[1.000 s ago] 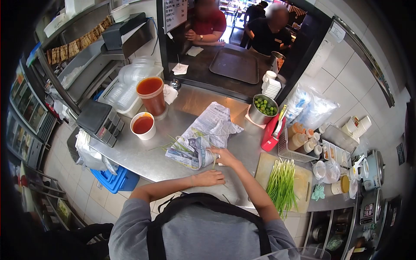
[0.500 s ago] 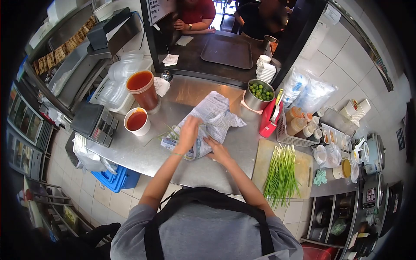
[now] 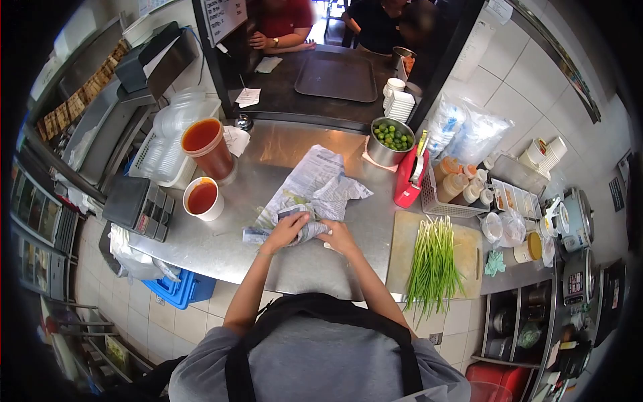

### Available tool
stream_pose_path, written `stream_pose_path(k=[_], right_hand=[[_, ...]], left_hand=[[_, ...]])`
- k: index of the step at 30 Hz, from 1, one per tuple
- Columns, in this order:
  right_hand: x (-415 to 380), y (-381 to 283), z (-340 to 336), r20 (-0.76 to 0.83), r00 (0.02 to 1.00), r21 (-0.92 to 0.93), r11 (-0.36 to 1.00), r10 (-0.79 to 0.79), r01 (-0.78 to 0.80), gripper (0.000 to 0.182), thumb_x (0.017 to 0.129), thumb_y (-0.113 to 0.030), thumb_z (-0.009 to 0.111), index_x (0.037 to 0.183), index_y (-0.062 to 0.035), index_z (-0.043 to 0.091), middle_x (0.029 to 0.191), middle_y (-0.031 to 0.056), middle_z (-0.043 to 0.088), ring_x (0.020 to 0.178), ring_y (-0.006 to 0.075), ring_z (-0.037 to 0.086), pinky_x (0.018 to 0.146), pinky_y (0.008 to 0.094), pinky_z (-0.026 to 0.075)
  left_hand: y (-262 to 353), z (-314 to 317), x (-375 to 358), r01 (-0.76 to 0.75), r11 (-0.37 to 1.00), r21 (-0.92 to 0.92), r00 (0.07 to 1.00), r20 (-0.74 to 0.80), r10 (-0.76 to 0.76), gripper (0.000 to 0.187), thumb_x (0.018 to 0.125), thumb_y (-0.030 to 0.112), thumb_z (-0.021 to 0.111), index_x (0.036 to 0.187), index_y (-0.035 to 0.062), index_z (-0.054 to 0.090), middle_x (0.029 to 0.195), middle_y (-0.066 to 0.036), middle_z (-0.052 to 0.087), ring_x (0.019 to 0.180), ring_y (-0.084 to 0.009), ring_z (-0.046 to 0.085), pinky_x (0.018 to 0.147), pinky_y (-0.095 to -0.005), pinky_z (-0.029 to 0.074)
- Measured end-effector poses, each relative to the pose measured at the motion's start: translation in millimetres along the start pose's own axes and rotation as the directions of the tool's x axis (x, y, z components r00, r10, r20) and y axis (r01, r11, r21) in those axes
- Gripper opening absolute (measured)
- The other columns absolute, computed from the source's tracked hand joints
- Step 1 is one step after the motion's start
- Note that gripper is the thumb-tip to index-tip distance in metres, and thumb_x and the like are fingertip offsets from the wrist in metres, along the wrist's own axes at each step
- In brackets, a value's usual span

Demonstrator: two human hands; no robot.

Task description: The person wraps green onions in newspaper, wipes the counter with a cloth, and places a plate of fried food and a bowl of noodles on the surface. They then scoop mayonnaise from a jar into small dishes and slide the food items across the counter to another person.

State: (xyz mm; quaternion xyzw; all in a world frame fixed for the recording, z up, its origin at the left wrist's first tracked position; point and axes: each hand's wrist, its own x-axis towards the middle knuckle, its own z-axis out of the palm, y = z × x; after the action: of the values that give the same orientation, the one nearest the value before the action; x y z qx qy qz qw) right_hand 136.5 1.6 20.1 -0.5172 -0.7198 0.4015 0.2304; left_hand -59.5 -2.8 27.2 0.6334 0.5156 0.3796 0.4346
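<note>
A crumpled sheet of newspaper [image 3: 307, 173] lies on the steel counter in front of me, its near edge rolled into a bundle. My left hand [image 3: 288, 231] is closed over the left part of that roll. Around the right end of it my right hand [image 3: 337, 236] curls, fingers on the paper. Some pale green scraps [image 3: 292, 200] show in the fold just beyond my left hand; what else the bundle holds is hidden. To the right, a bunch of green chives [image 3: 434, 264] rests on a cutting board [image 3: 472, 244].
On the left stand a tall tub of red sauce [image 3: 209, 151], a smaller sauce cup [image 3: 203, 199] and a black drawer box [image 3: 138, 206]. A pot of green limes [image 3: 392, 139], a red holder [image 3: 410, 177] and a bottle basket [image 3: 455, 201] stand right. Two people are beyond the hatch.
My left hand has come down from above the newspaper onto the roll. The near edge is now folded over, covering most of the greens, and both hands sit closer together.
</note>
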Motion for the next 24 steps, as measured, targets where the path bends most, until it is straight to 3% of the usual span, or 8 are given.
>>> stream_pose_path(k=[3, 4, 7, 12, 15, 18, 21, 24], right_hand=[[2, 4, -9, 0.002, 0.998, 0.032, 0.998, -0.062, 0.062, 0.034, 0.068, -0.016, 0.071, 0.099, -0.0043, 0.063, 0.090, 0.0153, 0.066, 0.087, 0.0313, 0.063, 0.077, 0.0340, 0.047], [4, 6, -10, 0.004, 0.998, 0.043, 0.997, -0.062, 0.062, 0.034, 0.068, -0.016, 0.070, 0.099, -0.0042, 0.062, 0.090, 0.0150, 0.066, 0.087, 0.0296, 0.063, 0.076, 0.0337, 0.047], [5, 8, -9, 0.029, 0.999, 0.080, 0.996, -0.037, 0.034, 0.035, 0.068, -0.016, 0.070, 0.100, -0.0040, 0.062, 0.089, 0.0144, 0.066, 0.085, 0.0254, 0.063, 0.076, 0.0324, 0.046], [2, -1, -13, 0.006, 0.998, 0.119, 0.991, -0.069, 0.068, 0.035, 0.070, -0.017, 0.070, 0.102, -0.0040, 0.062, 0.092, 0.0133, 0.065, 0.089, 0.0218, 0.062, 0.079, 0.0295, 0.045], [-17, -26, -21, -0.362, 0.923, 0.232, 0.946, -0.131, 0.225, 0.030, 0.075, -0.017, 0.067, 0.102, -0.0046, 0.062, 0.098, 0.0129, 0.064, 0.093, 0.0211, 0.061, 0.082, 0.0284, 0.045], [-11, -47, -38, -0.677, 0.701, -0.076, 0.969, -0.224, 0.237, 0.028, 0.080, -0.015, 0.063, 0.106, -0.0046, 0.061, 0.106, 0.0142, 0.062, 0.096, 0.0245, 0.061, 0.083, 0.0292, 0.045], [5, -6, 3, -0.327, 0.921, -0.080, 0.978, -0.210, 0.194, 0.031, 0.083, -0.020, 0.060, 0.110, -0.0039, 0.058, 0.107, 0.0158, 0.060, 0.096, 0.0305, 0.059, 0.081, 0.0347, 0.047], [11, -10, 7, -0.114, 0.985, -0.210, 0.972, -0.128, 0.102, 0.041, 0.083, -0.028, 0.059, 0.117, -0.0063, 0.052, 0.106, 0.0178, 0.058, 0.086, 0.0362, 0.060, 0.072, 0.0433, 0.049]], left_hand=[[33, -6, -22, 0.185, 0.982, 0.030, 0.951, 0.247, -0.187, 0.055, 0.078, 0.037, 0.067, 0.117, 0.0006, 0.054, 0.098, -0.015, 0.064, 0.088, -0.0224, 0.061, 0.079, -0.0317, 0.044], [24, -2, -23, -0.036, 0.998, 0.061, 0.977, 0.213, 0.022, 0.066, 0.072, 0.041, 0.070, 0.123, 0.0031, 0.050, 0.107, -0.017, 0.061, 0.095, -0.0262, 0.059, 0.083, -0.0348, 0.043], [15, -8, -23, -0.306, 0.918, 0.252, 0.942, 0.222, 0.253, 0.071, 0.071, 0.041, 0.071, 0.127, 0.0048, 0.046, 0.114, -0.016, 0.058, 0.099, -0.0280, 0.057, 0.084, -0.0377, 0.043], [7, -13, -12, -0.029, 0.976, 0.215, 0.959, 0.280, -0.033, 0.065, 0.075, 0.037, 0.069, 0.128, 0.0063, 0.045, 0.110, -0.015, 0.058, 0.098, -0.0257, 0.055, 0.085, -0.0336, 0.042], [5, -23, -4, 0.155, 0.980, 0.125, 0.928, 0.322, -0.187, 0.058, 0.078, 0.034, 0.067, 0.123, 0.0029, 0.048, 0.102, -0.012, 0.060, 0.092, -0.0193, 0.054, 0.082, -0.0299, 0.042], [16, -33, -3, 0.248, 0.968, -0.021, 0.899, 0.377, -0.223, 0.055, 0.079, 0.033, 0.067, 0.118, -0.0021, 0.050, 0.099, -0.009, 0.060, 0.089, -0.0145, 0.052, 0.080, -0.0276, 0.042], [-23, -31, 8, 0.305, 0.946, -0.106, 0.866, 0.444, -0.230, 0.056, 0.078, 0.031, 0.069, 0.117, -0.0045, 0.050, 0.101, -0.009, 0.060, 0.091, -0.0136, 0.052, 0.081, -0.0268, 0.042], [-21, -37, 24, 0.338, 0.931, -0.138, 0.878, 0.403, -0.259, 0.058, 0.074, 0.029, 0.073, 0.116, -0.0040, 0.051, 0.101, -0.009, 0.060, 0.091, -0.0146, 0.052, 0.082, -0.0269, 0.042]])
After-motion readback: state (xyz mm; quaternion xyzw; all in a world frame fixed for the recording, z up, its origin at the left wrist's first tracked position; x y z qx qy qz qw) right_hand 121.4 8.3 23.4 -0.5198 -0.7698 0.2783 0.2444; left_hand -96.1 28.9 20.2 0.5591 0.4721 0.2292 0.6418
